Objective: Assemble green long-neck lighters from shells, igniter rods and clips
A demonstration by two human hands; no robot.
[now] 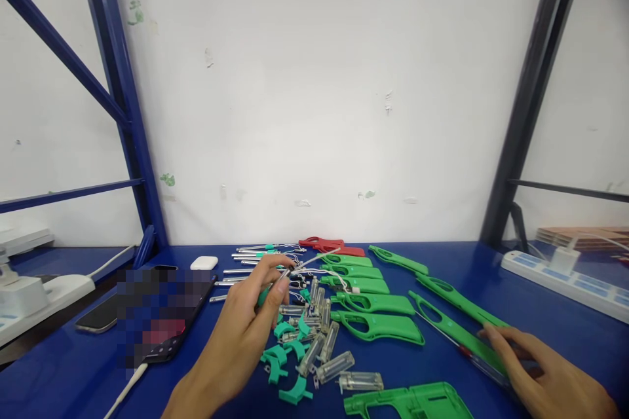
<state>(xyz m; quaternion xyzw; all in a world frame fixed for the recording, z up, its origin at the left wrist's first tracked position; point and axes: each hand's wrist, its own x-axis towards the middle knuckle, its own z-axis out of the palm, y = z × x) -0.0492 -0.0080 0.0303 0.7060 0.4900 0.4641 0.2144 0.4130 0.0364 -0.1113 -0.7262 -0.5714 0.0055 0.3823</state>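
My left hand point(240, 324) is closed in a pinch above the middle of the table. Between its thumb and fingers is a thin lighter tube point(282, 277) with a teal part and a pale wire end, partly hidden by the fingers. At the right, my right hand point(545, 366) has its fingers curled on the end of a green lighter shell point(445, 321); their exact hold is partly hidden. A screwdriver point(464, 350) with a red and clear handle lies along that shell, close to the thumb. Below my left hand lie teal triggers point(295, 348) and clear fuel tanks point(335, 366).
Several green shells point(378, 327) line the middle, with red shells point(331, 247) behind them. Metal tubes with wires point(246, 272) lie left of these. Phones point(181, 327), a white case point(204, 263) and power strips point(570, 281) flank the blue table. Rack posts point(531, 98) stand before the wall.
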